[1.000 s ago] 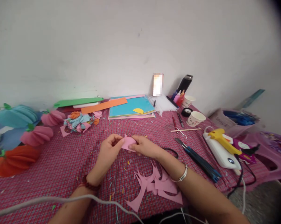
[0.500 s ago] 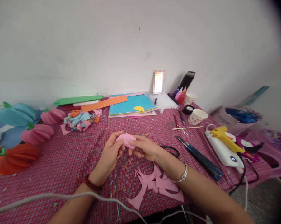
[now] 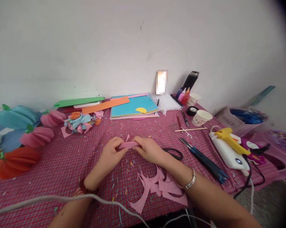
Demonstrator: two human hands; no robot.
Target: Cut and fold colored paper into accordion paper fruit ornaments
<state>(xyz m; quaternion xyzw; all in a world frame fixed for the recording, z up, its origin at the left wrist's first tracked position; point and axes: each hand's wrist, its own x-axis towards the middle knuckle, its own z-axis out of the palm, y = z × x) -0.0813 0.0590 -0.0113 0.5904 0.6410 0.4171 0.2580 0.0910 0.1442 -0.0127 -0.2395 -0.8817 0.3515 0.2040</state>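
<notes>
Between both hands, over the middle of the table, is a folded pink paper piece point(image 3: 128, 145), seen nearly edge-on. My left hand point(image 3: 113, 152) pinches its left end. The fingers of my right hand point(image 3: 149, 150) are closed on its right end. A thin pink sliver point(image 3: 128, 138) stands up just behind the paper. Pink paper offcuts point(image 3: 154, 186) with curved cut edges lie below my right wrist. Partly hidden behind my right forearm, black-handled scissors point(image 3: 174, 153) rest on the cloth.
Paper pumpkins point(image 3: 35, 136) stand at the left beside crumpled scraps point(image 3: 79, 122). Coloured sheets point(image 3: 130, 106) lie by the wall. To the right are a craft knife point(image 3: 187, 143), a paper cup point(image 3: 201, 118) and a yellow glue gun point(image 3: 230, 139). A white cable point(image 3: 62, 198) crosses the front.
The pink paper has tilted from showing its rounded face to nearly edge-on. Both hands have turned with it, their backs now more upward, and still grip its ends.
</notes>
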